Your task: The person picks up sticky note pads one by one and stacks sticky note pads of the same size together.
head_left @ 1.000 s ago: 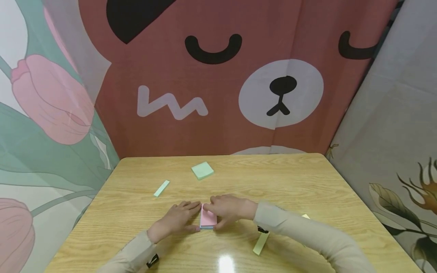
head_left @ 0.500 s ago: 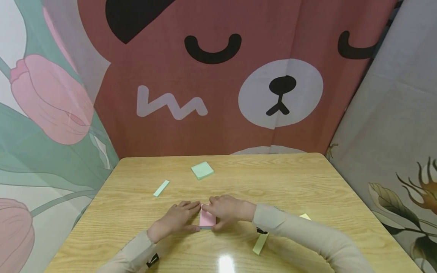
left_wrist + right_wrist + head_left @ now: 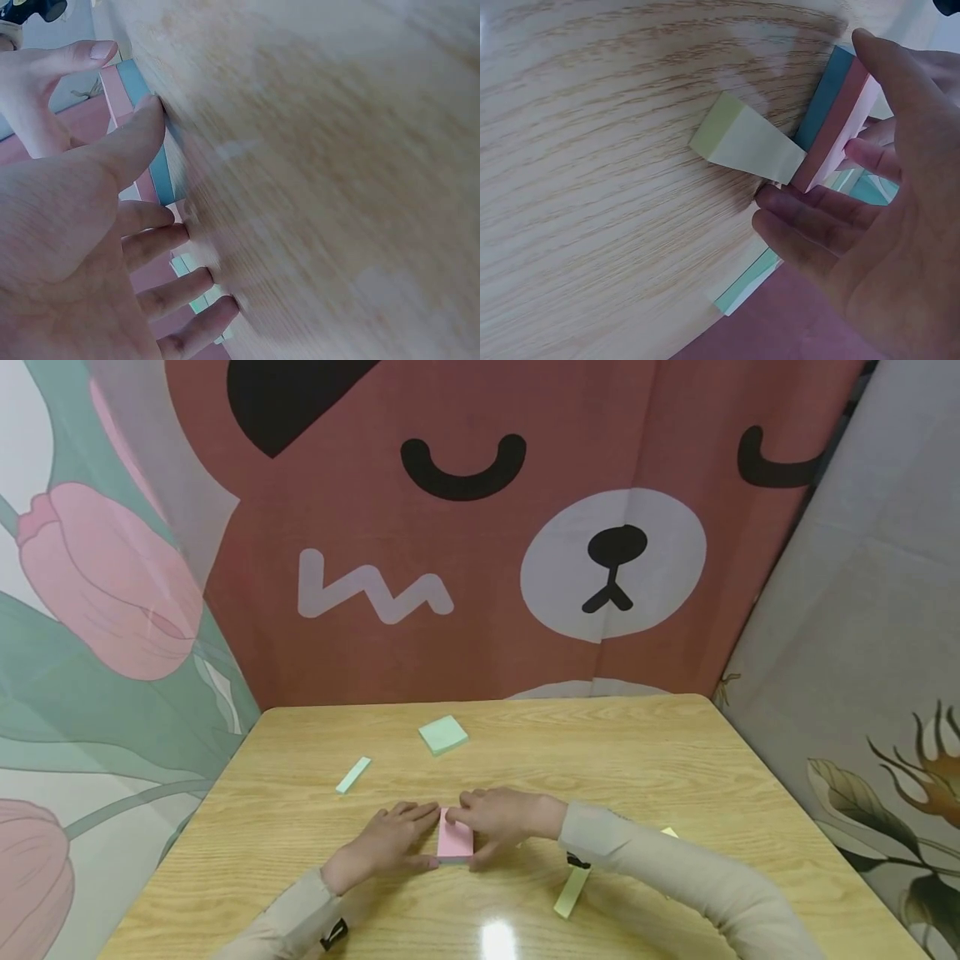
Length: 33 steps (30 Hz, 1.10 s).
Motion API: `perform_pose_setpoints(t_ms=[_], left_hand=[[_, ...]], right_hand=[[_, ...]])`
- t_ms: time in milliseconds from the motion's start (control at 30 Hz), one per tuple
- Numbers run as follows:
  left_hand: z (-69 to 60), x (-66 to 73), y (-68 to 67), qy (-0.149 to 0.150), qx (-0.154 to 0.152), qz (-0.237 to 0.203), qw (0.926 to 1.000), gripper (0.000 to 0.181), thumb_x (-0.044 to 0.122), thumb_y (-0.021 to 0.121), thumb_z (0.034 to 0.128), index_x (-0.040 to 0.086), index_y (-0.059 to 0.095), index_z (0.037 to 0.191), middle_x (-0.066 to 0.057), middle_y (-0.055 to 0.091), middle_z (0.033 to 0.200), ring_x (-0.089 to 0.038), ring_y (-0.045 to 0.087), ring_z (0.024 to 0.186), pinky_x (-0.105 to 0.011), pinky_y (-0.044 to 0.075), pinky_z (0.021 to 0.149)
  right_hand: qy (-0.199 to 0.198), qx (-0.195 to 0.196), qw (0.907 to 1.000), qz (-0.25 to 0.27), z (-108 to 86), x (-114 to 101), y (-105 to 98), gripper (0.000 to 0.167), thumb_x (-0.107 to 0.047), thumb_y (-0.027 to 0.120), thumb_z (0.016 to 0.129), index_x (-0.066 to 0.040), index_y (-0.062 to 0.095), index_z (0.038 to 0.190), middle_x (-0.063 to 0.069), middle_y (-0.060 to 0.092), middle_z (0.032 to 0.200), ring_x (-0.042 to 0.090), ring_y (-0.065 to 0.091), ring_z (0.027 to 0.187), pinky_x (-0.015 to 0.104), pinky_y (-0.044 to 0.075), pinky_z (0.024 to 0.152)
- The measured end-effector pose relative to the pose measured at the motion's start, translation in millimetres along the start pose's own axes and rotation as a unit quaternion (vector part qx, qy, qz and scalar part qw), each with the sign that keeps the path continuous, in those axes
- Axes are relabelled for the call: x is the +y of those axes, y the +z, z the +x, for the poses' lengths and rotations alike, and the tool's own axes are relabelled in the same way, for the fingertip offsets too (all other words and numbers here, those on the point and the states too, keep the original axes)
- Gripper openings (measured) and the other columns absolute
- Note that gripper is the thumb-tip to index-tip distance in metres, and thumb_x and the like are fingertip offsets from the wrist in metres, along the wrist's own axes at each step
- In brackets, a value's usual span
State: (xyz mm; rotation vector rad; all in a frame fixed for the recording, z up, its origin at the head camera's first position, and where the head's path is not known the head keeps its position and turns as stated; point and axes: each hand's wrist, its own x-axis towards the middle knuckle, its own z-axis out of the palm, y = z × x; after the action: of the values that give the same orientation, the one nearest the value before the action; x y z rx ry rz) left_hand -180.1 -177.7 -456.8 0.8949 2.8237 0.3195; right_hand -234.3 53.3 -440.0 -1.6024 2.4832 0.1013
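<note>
A pink sticky note pad [image 3: 455, 839] lies on a blue sticky note pad [image 3: 826, 97], their edges roughly lined up, between my two hands. My left hand [image 3: 388, 842] lies along the stack's left side, fingers extended; its thumb reaches the near left corner. My right hand [image 3: 504, 820] grips the stack from the right: thumb at the near corner, index fingertip on the pink top, other fingers curled by the far end. In the right wrist view, a small pale yellow pad [image 3: 754, 144] stands beside the stack; the right hand mostly hides it from the head camera.
A square mint green pad [image 3: 443, 735] sits toward the back of the wooden table [image 3: 585, 752]. Left of it lies a narrow mint strip pad [image 3: 353, 775]. A yellow strip pad [image 3: 573, 892] and another yellow piece [image 3: 670, 832] are partly covered by the right forearm.
The blue edge that showed below the pink pad at the near side is now nearly covered, so the two pads line up more closely. Both hands stay almost in place.
</note>
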Motion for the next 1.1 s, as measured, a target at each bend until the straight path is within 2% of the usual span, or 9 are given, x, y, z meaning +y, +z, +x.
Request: perform_pose_setpoints(t_ms=[367, 700, 1100], left_hand=[[2.8, -1.5, -0.7, 0.000, -0.003, 0.003, 1.0000, 0.079, 0.046, 0.070, 0.0888, -0.001, 0.043, 0.147, -0.016, 0.041, 0.152, -0.040, 0.039, 0.134, -0.073, 0.035, 0.096], [1.5, -1.5, -1.6, 0.007, 0.008, -0.015, 0.9998, 0.081, 0.044, 0.072, 0.0868, -0.004, 0.043, 0.145, -0.020, 0.041, 0.150, -0.043, 0.039, 0.134, -0.076, 0.034, 0.094], [-0.2, -0.8, -0.5, 0.011, 0.010, -0.012, 0.9998, 0.081, 0.043, 0.074, 0.0856, -0.005, 0.044, 0.144, -0.021, 0.042, 0.149, -0.042, 0.041, 0.132, -0.074, 0.036, 0.093]], right_hand=[[-0.012, 0.014, 0.9998, -0.006, -2.1, 2.2, -0.3, 0.068, -0.057, 0.070, 0.085, -0.018, 0.050, 0.137, -0.001, 0.052, 0.111, 0.007, 0.051, 0.088, 0.024, 0.047, 0.076], [-0.023, 0.020, 0.9995, 0.011, -6.7, 5.6, 1.0, 0.062, -0.052, 0.070, 0.088, -0.021, 0.049, 0.136, -0.001, 0.053, 0.115, 0.007, 0.052, 0.090, 0.022, 0.047, 0.076], [-0.001, 0.014, 0.9997, 0.020, -16.7, 11.1, 0.5, 0.068, -0.050, 0.070, 0.089, -0.021, 0.042, 0.144, -0.002, 0.053, 0.122, 0.009, 0.053, 0.104, 0.026, 0.048, 0.086]])
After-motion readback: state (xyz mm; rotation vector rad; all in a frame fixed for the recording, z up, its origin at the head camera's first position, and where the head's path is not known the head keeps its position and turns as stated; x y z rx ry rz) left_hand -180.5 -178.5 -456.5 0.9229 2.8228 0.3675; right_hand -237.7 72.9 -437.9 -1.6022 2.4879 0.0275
